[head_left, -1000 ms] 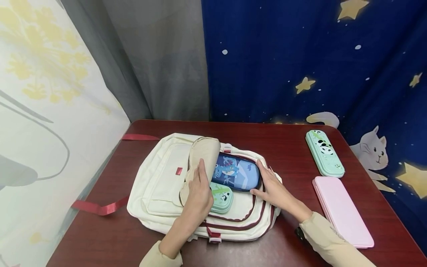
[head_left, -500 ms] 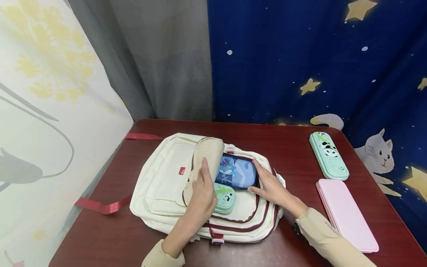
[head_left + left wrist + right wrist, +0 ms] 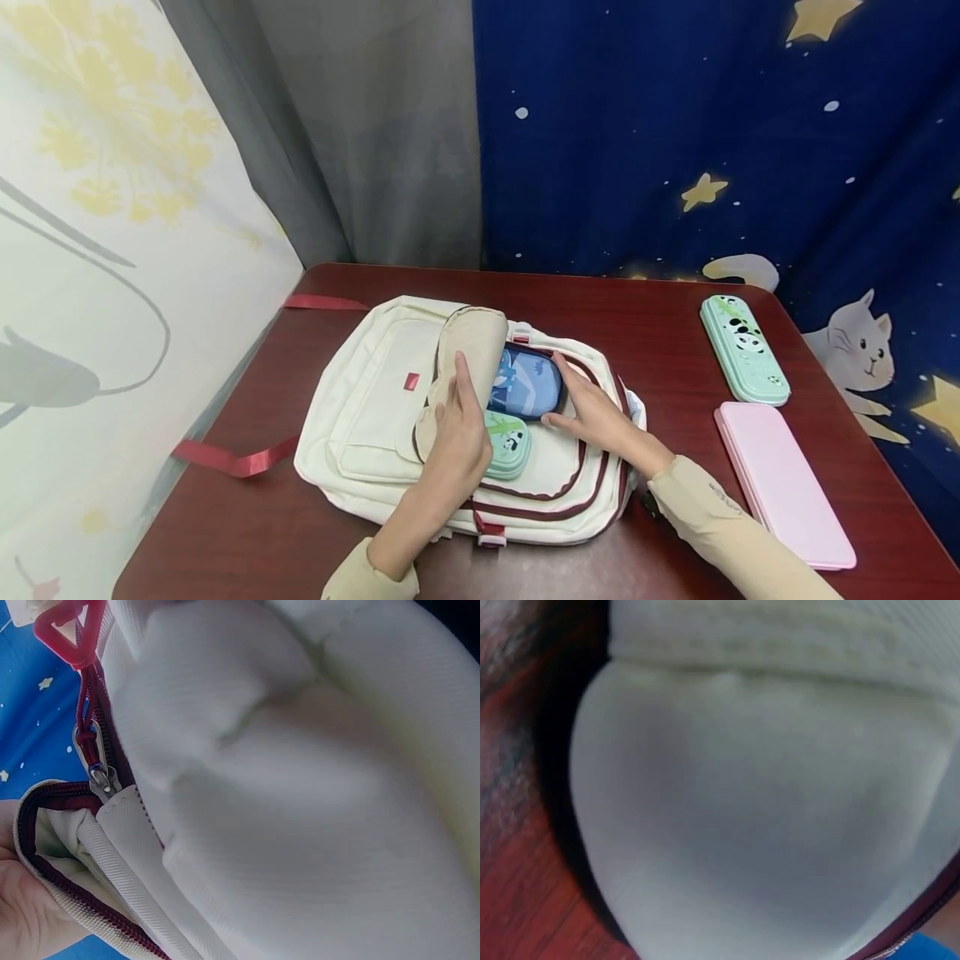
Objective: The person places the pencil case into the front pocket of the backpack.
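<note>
A cream backpack (image 3: 375, 392) with dark red zippers lies on the table, its front pocket unzipped. The left hand (image 3: 455, 437) rests against the folded-back pocket flap (image 3: 468, 337), fingers straight. In the left wrist view, part of that hand (image 3: 30, 907) shows beyond the zippered edge. Between thumb and fingers, the right hand (image 3: 596, 412) grips the end of a blue dinosaur-print pencil case (image 3: 536, 383), whose other end is hidden under the flap. Below it, a mint panda pencil case (image 3: 510, 446) also sits partly under the flap. Cream fabric fills most of the right wrist view.
At the table's right side lie another mint panda pencil case (image 3: 744, 348) and a pink pencil case (image 3: 787, 487). Red straps (image 3: 238, 458) trail off the backpack's left side. A starry blue curtain (image 3: 600, 142) hangs behind the table (image 3: 600, 300).
The right hand has moved left with the blue pencil case, and less of the case shows beside the flap. The left hand stays against the flap. The head view has shifted slightly.
</note>
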Tool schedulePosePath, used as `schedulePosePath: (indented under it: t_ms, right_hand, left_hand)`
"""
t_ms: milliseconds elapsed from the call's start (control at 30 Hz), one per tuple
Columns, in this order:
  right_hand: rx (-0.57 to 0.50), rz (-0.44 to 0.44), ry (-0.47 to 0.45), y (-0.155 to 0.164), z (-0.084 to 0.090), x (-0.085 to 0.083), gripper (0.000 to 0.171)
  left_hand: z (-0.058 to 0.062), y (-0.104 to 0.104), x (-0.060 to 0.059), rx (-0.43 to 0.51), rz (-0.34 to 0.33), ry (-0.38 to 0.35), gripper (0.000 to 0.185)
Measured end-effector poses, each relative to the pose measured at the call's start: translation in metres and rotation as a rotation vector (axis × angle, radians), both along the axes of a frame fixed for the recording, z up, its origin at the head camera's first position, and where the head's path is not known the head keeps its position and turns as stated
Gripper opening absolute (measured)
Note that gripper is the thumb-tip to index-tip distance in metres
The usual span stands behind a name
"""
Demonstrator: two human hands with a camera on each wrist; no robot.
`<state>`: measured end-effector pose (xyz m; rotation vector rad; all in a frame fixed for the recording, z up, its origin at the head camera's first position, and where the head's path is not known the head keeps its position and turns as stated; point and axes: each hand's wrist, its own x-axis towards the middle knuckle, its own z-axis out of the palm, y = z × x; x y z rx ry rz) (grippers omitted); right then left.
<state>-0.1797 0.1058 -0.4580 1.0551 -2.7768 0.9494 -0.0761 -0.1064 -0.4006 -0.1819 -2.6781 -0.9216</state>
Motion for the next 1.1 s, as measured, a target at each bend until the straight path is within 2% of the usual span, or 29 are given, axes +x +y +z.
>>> schedulePosePath:
  t_ms: [300, 467, 667, 733, 933, 1100]
  right_hand:
    - [0.020, 0.008, -0.037, -0.003, 0.002, -0.002, 0.094]
    - [0.038, -0.032, -0.051, 0.001, 0.003, 0.004, 0.091]
    - [-0.062, -0.106, -0.119, -0.001, 0.003, 0.018, 0.087]
    - [-0.062, -0.123, -0.127, -0.004, 0.002, 0.021, 0.087]
    - [0.043, -0.102, -0.040, -0.009, -0.005, 0.024, 0.093]
    - [0.085, -0.086, 0.004, -0.010, -0.009, 0.025, 0.096]
  left_hand:
    - [0.002, -0.001, 0.001, -0.001, 0.007, -0.007, 0.093]
    - [0.000, 0.000, 0.001, -0.001, -0.001, 0.020, 0.091]
    - [0.000, 0.001, 0.002, -0.004, 0.003, 0.024, 0.090]
    - [0.000, 0.001, 0.003, -0.012, 0.005, 0.014, 0.085]
    - [-0.004, -0.002, 0.005, -0.112, -0.021, -0.018, 0.066]
    - [-0.009, -0.009, 0.007, -0.209, 0.018, -0.034, 0.066]
